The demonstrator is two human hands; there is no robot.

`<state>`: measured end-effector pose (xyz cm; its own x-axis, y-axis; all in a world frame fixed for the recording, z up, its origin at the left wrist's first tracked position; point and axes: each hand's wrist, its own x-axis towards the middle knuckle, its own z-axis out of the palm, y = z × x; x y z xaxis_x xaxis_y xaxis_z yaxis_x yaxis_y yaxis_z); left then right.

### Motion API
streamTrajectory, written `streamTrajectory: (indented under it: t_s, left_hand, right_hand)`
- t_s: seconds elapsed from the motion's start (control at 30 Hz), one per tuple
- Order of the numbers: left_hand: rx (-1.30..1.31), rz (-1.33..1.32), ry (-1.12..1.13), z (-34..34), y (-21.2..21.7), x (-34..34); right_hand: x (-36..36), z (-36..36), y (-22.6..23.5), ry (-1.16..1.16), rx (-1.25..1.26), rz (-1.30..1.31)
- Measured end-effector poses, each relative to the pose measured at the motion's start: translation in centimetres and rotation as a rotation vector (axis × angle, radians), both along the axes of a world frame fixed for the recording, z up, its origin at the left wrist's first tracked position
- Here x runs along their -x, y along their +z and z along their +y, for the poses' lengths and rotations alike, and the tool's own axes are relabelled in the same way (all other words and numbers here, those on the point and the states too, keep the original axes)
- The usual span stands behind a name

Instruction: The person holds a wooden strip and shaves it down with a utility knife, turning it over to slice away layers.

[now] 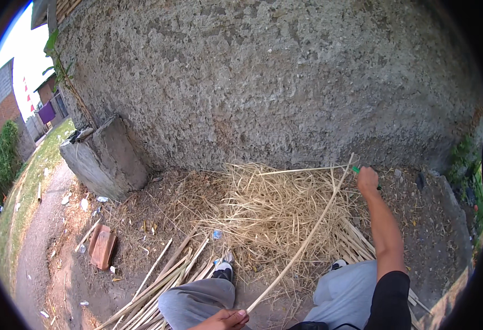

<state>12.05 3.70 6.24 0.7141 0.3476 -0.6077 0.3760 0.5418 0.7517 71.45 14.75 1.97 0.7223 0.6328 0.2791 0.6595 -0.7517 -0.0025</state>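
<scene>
Left hand (226, 318) grips long cane (302, 245).

The person wore loose grey trousers (197, 301), which showed along the lower edge of the frame over both knees. The shoes (223, 270) were dark with white at the toe, one near the lower middle and another peeking out at lower right. A short black sleeve (391, 300) covered the upper right arm at lower right; the forearm beyond it was bare, as were the right hand (367, 180) and the left hand (226, 319).
</scene>
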Motion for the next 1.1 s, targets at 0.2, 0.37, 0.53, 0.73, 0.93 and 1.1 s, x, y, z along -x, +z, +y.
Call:
streamTrajectory:
  t_s: [0.2, 0.37, 0.53, 0.73, 0.93, 1.1]
  left_hand:
    - [0.221, 0.116, 0.063, -2.3, -2.2, 5.2]
    - [0.040, 0.050, 0.127, -3.4, -2.5, 7.5]
    - [-0.440, 0.094, 0.170, -4.9, -2.2, 6.8]
    - [-0.847, 0.316, 0.063, -6.8, -3.1, 6.0]
    - [-0.847, 0.361, -0.014, -8.8, -0.5, 4.4]
    - [-1.018, 0.371, -0.011, -9.9, -0.6, 4.0]
  right_hand:
    - [-2.6, -3.7, -1.9, -0.105, 0.018, 0.055]
    - [-1.2, -6.5, -0.5, -0.155, -0.117, 0.153]
    - [11.1, -8.0, 1.6, 0.357, -0.226, 0.385]
    - [20.6, -10.0, 2.7, 0.502, -0.249, 0.324]
    - [18.0, -8.1, 0.2, 0.400, -0.136, 0.280]
    - [16.5, -7.2, -1.4, 0.412, -0.066, 0.161]
